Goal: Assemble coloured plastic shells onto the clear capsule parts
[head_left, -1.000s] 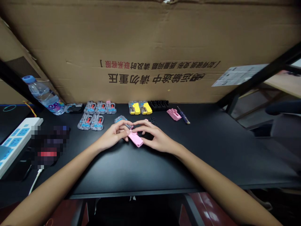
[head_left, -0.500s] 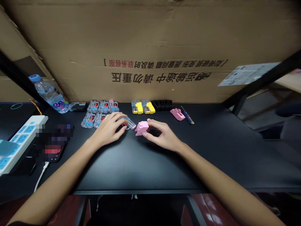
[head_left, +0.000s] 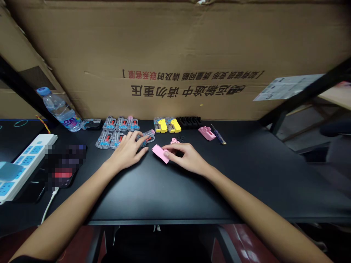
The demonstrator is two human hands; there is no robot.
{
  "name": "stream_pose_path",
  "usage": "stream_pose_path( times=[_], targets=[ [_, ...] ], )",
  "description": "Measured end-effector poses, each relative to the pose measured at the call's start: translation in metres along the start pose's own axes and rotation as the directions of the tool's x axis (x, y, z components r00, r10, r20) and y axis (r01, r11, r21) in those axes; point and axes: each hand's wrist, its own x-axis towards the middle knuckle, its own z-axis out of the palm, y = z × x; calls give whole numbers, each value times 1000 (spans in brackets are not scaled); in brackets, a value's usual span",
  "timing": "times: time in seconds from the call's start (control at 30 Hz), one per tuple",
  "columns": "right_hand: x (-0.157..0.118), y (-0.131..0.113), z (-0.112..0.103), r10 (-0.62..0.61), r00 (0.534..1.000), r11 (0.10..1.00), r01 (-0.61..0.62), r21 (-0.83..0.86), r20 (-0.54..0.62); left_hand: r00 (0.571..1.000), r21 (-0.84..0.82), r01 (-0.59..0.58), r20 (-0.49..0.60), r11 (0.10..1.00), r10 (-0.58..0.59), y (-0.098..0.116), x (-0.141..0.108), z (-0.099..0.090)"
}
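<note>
1. Our right hand (head_left: 188, 157), half open, has laid the flat pink casing (head_left: 160, 153) on the black desk (head_left: 170, 197), so it now lies flat; fingertips touch it, but we cannot tell if they grip.
2. Our left hand (head_left: 127, 152), fingers spread, rests against a clear casing (head_left: 148, 136), its grip equally unclear.
3. Beyond lie pink rings (head_left: 174, 141), then rows of clear casings (head_left: 109, 125) and yellow casings (head_left: 162, 126).

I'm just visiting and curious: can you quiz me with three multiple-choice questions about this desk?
1. What are the right hand's fingertips touching?
A. A pink flat plastic piece
B. A power strip
C. A water bottle

2. How many clear cases with yellow parts are there?
A. Two
B. Four
C. Six

3. Where is the water bottle's cap?
A. On the desk
B. On the bottle
C. In a hand

Answers: 1 A, the fingertips rest against the pink piece; 2 A, two stand side by side; 3 B, the blue cap sits atop the bottle.
</note>
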Motion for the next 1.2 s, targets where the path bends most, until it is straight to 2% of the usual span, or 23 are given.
stream_pose_path(
  times=[0.1,0.23,0.3,0.4,0.5,0.6,0.7,0.8,0.97,1.07,1.2],
  targets=[
    [1,-2,4,72,997,996,-71,59,-15,1000,-92,9,-19,996,-11,13,-1,-1],
    [2,-5,11,171,984,955,-153,255,-51,1000,-214,14,-14,977,-17,32,-3,5],
    [3,-6,15,191,981,930,-173,324,-26,1000,-254,26,-9,967,-29,39,-2,10],
    [2,-5,18,174,984,923,-175,343,33,999,-286,41,-14,957,-47,43,-2,13],
    [1,4,11,119,993,967,-113,230,-12,1000,-287,24,5,958,-24,42,-2,8],
    [2,16,-7,15,984,997,-27,-66,-176,998,-282,-26,44,959,40,37,-3,4],
    [2,24,-20,-135,965,908,30,-418,-226,993,-283,-69,78,957,94,33,-4,3],
    [1,24,-21,-196,969,778,61,-626,-149,988,-290,-82,101,954,115,32,-4,5],
    [-1,22,-8,-236,971,682,133,-719,-44,984,-346,-124,77,930,160,30,-2,9],
    [0,22,-6,-245,969,687,155,-710,-25,984,-356,-135,62,925,168,28,-2,9],
    [1,24,-10,-250,968,714,193,-673,13,980,-326,-109,122,939,156,28,-3,8]
  ],
)
